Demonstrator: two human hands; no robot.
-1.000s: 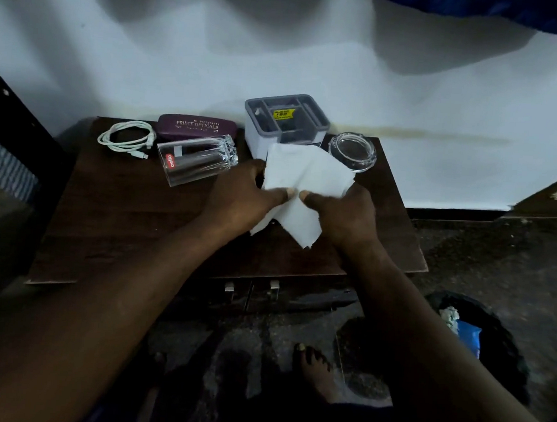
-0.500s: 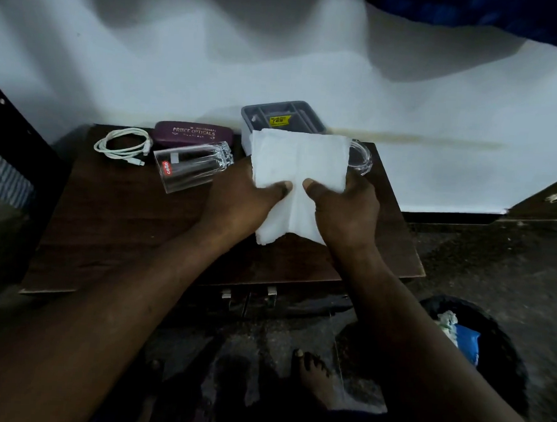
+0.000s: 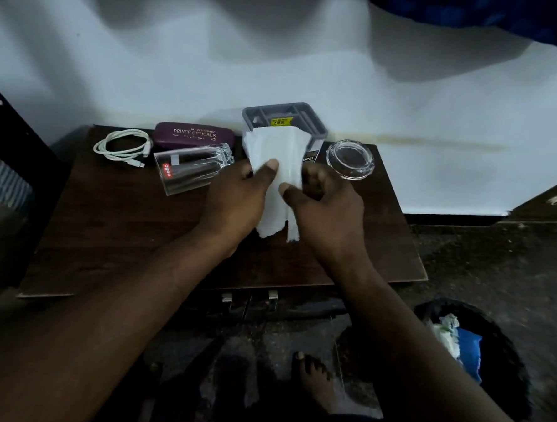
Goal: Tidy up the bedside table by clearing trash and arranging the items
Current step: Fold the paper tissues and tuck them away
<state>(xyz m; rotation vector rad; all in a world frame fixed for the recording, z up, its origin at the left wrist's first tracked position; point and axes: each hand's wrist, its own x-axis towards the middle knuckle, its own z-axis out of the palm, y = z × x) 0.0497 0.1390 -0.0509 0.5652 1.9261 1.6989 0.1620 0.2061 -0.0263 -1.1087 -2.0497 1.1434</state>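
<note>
A white paper tissue (image 3: pixel 278 165) is held upright above the dark wooden bedside table (image 3: pixel 116 233), bent into a narrower fold. My left hand (image 3: pixel 235 198) pinches its left side with the thumb on the front. My right hand (image 3: pixel 326 207) grips its right edge. On the table lie a clear drinking glass (image 3: pixel 188 169) on its side, a coiled white cable (image 3: pixel 123 147), a maroon spectacle case (image 3: pixel 193 137), a grey-lidded box (image 3: pixel 286 118) partly hidden behind the tissue, and a round glass ashtray (image 3: pixel 350 159).
A black waste bin (image 3: pixel 490 351) holding a blue wrapper and white scraps stands on the floor at lower right. My bare foot (image 3: pixel 315 379) is on the dark floor in front of the table. A white wall rises behind; dark furniture stands at left.
The tissue went from a flat spread sheet to a narrower fold as my two hands came closer together. The view shifted slightly.
</note>
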